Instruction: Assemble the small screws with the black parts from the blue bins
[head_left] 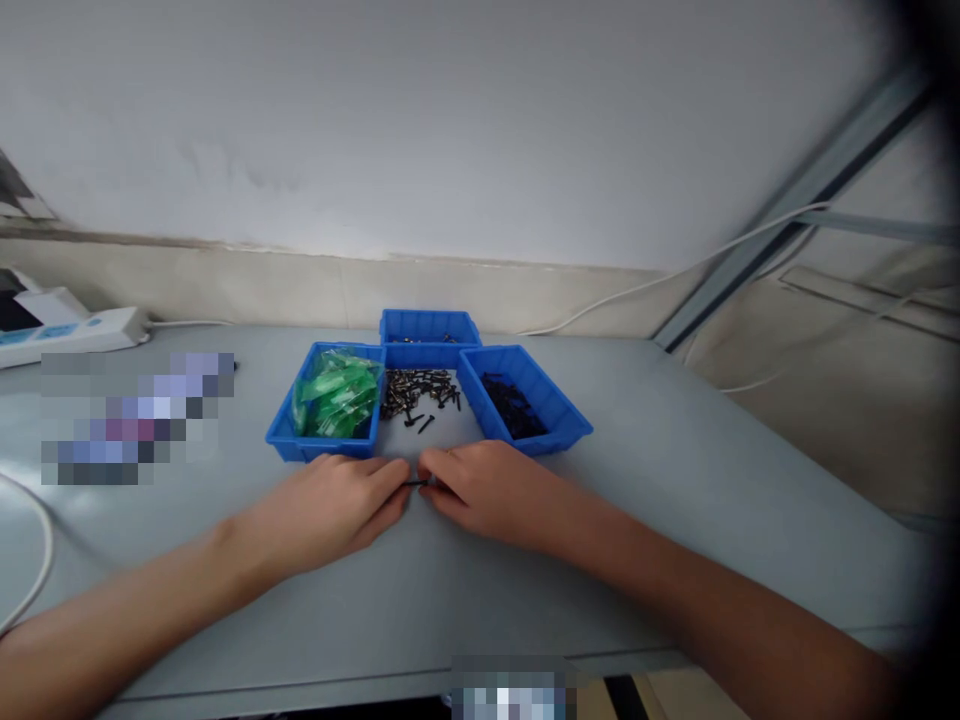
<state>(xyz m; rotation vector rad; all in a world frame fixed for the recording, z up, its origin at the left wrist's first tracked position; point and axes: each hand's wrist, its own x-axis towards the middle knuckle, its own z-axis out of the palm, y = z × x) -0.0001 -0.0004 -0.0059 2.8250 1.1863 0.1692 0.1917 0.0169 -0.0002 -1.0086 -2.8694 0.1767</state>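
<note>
My left hand (pixel 337 505) and my right hand (pixel 480 490) rest on the grey table (pixel 675 480), fingertips meeting. Both pinch a small dark screw (pixel 417 483) between them. Just beyond lies a loose pile of dark screws (pixel 417 392) on the table. Left of the pile stands a blue tray (pixel 300 440) with green plastic bags (pixel 336 392). Right of it a blue tray (pixel 559 412) holds black small parts (pixel 514 405). A third blue tray (pixel 429 327) sits behind.
A white power strip (pixel 71 330) lies at the far left with a white cable (pixel 30 560) looping near the table's left edge. Another white cable (pixel 675 275) runs along the wall to a metal frame (pixel 810 180) at the right. The table's front edge is near my forearms.
</note>
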